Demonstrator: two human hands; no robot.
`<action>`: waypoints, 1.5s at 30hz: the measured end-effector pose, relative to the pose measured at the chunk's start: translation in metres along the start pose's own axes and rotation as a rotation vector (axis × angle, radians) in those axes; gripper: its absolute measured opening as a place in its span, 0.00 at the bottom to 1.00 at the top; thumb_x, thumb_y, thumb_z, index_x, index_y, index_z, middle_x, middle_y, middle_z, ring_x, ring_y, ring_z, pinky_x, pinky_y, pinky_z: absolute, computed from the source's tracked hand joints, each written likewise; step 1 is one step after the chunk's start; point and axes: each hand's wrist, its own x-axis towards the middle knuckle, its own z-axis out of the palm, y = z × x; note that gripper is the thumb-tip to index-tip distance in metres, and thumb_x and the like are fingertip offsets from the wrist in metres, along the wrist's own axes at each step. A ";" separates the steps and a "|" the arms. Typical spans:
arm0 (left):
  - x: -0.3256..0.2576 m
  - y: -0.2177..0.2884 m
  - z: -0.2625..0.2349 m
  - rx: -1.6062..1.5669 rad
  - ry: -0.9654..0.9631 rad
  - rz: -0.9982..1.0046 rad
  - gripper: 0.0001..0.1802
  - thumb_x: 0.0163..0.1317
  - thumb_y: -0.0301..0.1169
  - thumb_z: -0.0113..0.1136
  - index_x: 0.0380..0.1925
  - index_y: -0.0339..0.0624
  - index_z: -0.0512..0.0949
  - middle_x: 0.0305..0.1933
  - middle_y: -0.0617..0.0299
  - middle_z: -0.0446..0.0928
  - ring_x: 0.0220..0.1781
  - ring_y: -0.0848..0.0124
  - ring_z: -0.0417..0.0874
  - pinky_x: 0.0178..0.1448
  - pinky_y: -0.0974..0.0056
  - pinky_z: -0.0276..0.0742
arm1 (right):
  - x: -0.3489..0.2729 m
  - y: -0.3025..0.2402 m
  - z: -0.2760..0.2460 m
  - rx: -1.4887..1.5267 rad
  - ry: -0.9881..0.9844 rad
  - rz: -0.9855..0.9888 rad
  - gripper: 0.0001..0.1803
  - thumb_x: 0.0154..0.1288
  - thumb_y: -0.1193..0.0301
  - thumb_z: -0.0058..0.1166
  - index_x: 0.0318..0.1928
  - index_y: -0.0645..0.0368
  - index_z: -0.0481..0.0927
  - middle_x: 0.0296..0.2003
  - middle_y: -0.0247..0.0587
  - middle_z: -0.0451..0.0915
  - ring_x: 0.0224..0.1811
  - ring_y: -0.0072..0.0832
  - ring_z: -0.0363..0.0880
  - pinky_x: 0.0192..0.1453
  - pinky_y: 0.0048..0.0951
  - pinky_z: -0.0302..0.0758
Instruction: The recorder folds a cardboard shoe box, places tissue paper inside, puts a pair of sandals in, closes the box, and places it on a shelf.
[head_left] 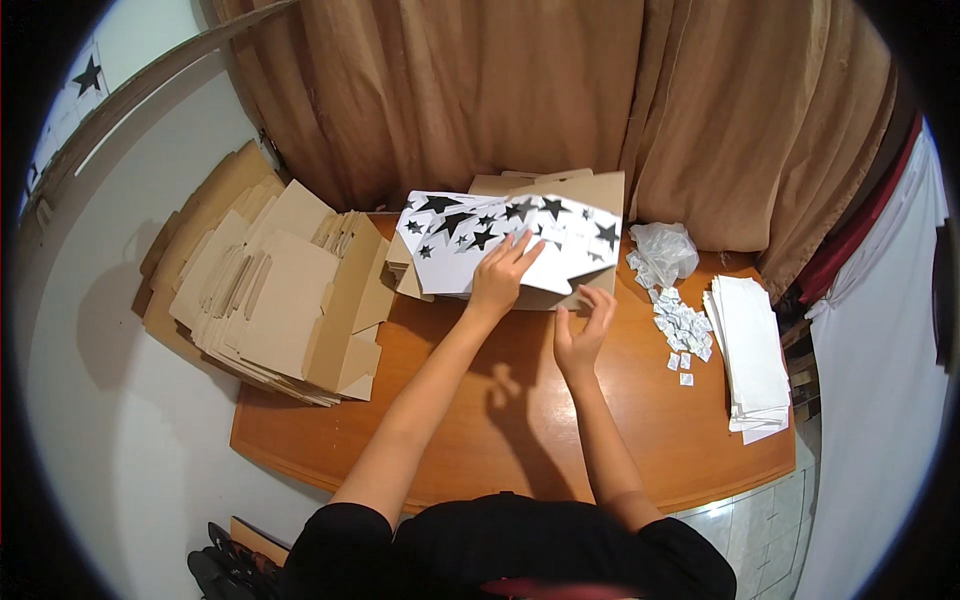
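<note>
A white piece with black stars [560, 270], paper or thin card, lies across brown cardboard at the far middle of the table. My left hand [500, 275] rests on it with fingers stretched out flat. Just beyond its near right corner is my right hand [583, 335], thumb and fingers apart and slightly curled, nothing visible in them. I cannot tell whether its fingertips touch the edge. Brown cardboard [605, 190] shows behind and beneath the white piece.
Folded cardboard boxes [285, 290] are stacked at the left. On the right sit a clear plastic bag [665, 252], many small white packets [682, 325] and a pile of white paper [748, 350] on the wooden table [450, 440]. Brown curtains [480, 90] hang behind.
</note>
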 end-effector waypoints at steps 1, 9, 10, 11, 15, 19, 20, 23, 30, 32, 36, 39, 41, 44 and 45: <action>0.007 0.006 -0.007 0.038 0.051 -0.007 0.25 0.51 0.21 0.48 0.51 0.52 0.76 0.56 0.55 0.73 0.51 0.51 0.77 0.51 0.58 0.75 | -0.005 -0.009 -0.007 -0.001 0.001 -0.004 0.25 0.51 0.79 0.57 0.51 0.63 0.66 0.48 0.48 0.61 0.47 0.32 0.67 0.49 0.30 0.69; 0.053 0.045 -0.087 0.152 0.276 0.009 0.24 0.50 0.19 0.49 0.49 0.43 0.76 0.56 0.49 0.72 0.46 0.49 0.80 0.46 0.59 0.78 | -0.033 -0.034 -0.021 -0.173 0.008 0.047 0.52 0.46 0.62 0.67 0.62 0.69 0.46 0.58 0.61 0.48 0.61 0.53 0.47 0.65 0.51 0.47; 0.052 0.052 -0.096 0.134 0.302 -0.012 0.23 0.50 0.18 0.49 0.49 0.42 0.76 0.55 0.48 0.72 0.46 0.48 0.79 0.47 0.59 0.78 | -0.035 -0.036 -0.021 -0.172 0.001 0.104 0.51 0.46 0.62 0.66 0.62 0.69 0.46 0.58 0.61 0.48 0.61 0.53 0.47 0.64 0.51 0.48; 0.050 0.058 -0.105 0.115 0.328 -0.032 0.22 0.50 0.18 0.49 0.48 0.40 0.76 0.55 0.48 0.73 0.47 0.47 0.79 0.47 0.59 0.77 | -0.038 -0.037 -0.021 -0.170 -0.006 0.162 0.51 0.47 0.62 0.66 0.62 0.69 0.46 0.58 0.62 0.48 0.62 0.53 0.47 0.64 0.51 0.49; 0.031 0.084 -0.135 -0.008 0.362 -0.096 0.21 0.49 0.18 0.51 0.46 0.35 0.76 0.50 0.47 0.75 0.47 0.52 0.79 0.48 0.59 0.77 | -0.059 -0.021 -0.043 -0.270 0.044 0.217 0.48 0.48 0.62 0.65 0.62 0.68 0.49 0.56 0.59 0.53 0.60 0.51 0.53 0.63 0.48 0.53; 0.003 0.101 -0.155 -0.037 0.339 -0.136 0.20 0.48 0.16 0.51 0.45 0.33 0.76 0.48 0.47 0.76 0.47 0.54 0.79 0.48 0.60 0.77 | -0.079 -0.016 -0.077 -0.116 0.106 0.344 0.44 0.50 0.65 0.64 0.61 0.67 0.51 0.51 0.57 0.59 0.57 0.49 0.59 0.61 0.44 0.57; -0.006 0.103 -0.156 -0.062 0.354 -0.162 0.16 0.51 0.18 0.53 0.42 0.33 0.77 0.44 0.46 0.78 0.43 0.53 0.80 0.45 0.59 0.77 | -0.085 -0.017 -0.081 -0.173 0.145 0.355 0.44 0.49 0.66 0.64 0.61 0.67 0.51 0.50 0.57 0.60 0.54 0.48 0.62 0.58 0.43 0.61; -0.030 0.110 -0.162 -0.126 0.323 -0.339 0.13 0.54 0.20 0.54 0.41 0.34 0.77 0.38 0.46 0.79 0.37 0.53 0.81 0.39 0.58 0.76 | -0.101 -0.027 -0.102 -0.225 -0.001 0.578 0.45 0.48 0.65 0.65 0.61 0.66 0.51 0.51 0.59 0.60 0.54 0.48 0.63 0.56 0.40 0.64; -0.076 0.118 -0.178 -0.202 0.346 -0.544 0.14 0.64 0.31 0.49 0.29 0.29 0.77 0.22 0.45 0.75 0.23 0.50 0.76 0.27 0.54 0.68 | -0.146 -0.002 -0.130 0.015 -0.683 1.072 0.34 0.56 0.52 0.55 0.53 0.67 0.68 0.43 0.49 0.75 0.34 0.33 0.80 0.30 0.34 0.76; -0.089 0.118 -0.177 -0.151 0.386 -0.497 0.15 0.64 0.31 0.49 0.26 0.30 0.76 0.20 0.46 0.74 0.22 0.49 0.76 0.26 0.54 0.68 | -0.148 -0.030 -0.127 0.133 -0.855 1.079 0.38 0.55 0.48 0.54 0.55 0.67 0.66 0.40 0.49 0.75 0.32 0.32 0.80 0.28 0.29 0.74; -0.104 0.124 -0.177 -0.204 0.268 -0.571 0.14 0.63 0.32 0.49 0.26 0.32 0.77 0.20 0.46 0.74 0.22 0.50 0.76 0.26 0.54 0.68 | -0.166 -0.047 -0.107 -0.040 -0.973 0.994 0.35 0.56 0.51 0.54 0.56 0.65 0.68 0.42 0.48 0.77 0.33 0.32 0.79 0.30 0.28 0.75; -0.103 0.133 -0.188 -0.209 0.220 -0.552 0.14 0.63 0.32 0.49 0.26 0.32 0.77 0.21 0.46 0.74 0.22 0.50 0.76 0.26 0.54 0.68 | -0.182 -0.037 -0.097 -0.045 -0.939 0.977 0.28 0.56 0.56 0.55 0.50 0.67 0.74 0.36 0.46 0.79 0.30 0.27 0.76 0.29 0.27 0.74; -0.105 0.134 -0.194 -0.215 0.218 -0.529 0.14 0.63 0.32 0.50 0.26 0.32 0.77 0.21 0.47 0.74 0.22 0.51 0.75 0.26 0.55 0.68 | -0.199 -0.019 -0.093 0.017 -0.750 0.873 0.15 0.57 0.67 0.54 0.40 0.65 0.80 0.27 0.38 0.79 0.27 0.22 0.74 0.30 0.24 0.72; -0.108 0.133 -0.204 -0.290 0.239 -0.511 0.14 0.64 0.33 0.50 0.28 0.31 0.77 0.20 0.48 0.75 0.21 0.55 0.75 0.26 0.58 0.69 | -0.206 0.022 -0.105 -0.134 -0.549 0.661 0.12 0.56 0.70 0.55 0.35 0.69 0.80 0.24 0.39 0.79 0.27 0.21 0.75 0.30 0.26 0.72; -0.107 0.134 -0.206 -0.363 0.259 -0.509 0.14 0.64 0.33 0.50 0.29 0.31 0.77 0.20 0.48 0.75 0.20 0.57 0.76 0.26 0.60 0.69 | -0.213 0.052 -0.112 -0.138 -0.421 0.640 0.12 0.55 0.71 0.55 0.33 0.70 0.80 0.23 0.41 0.79 0.27 0.21 0.75 0.31 0.27 0.72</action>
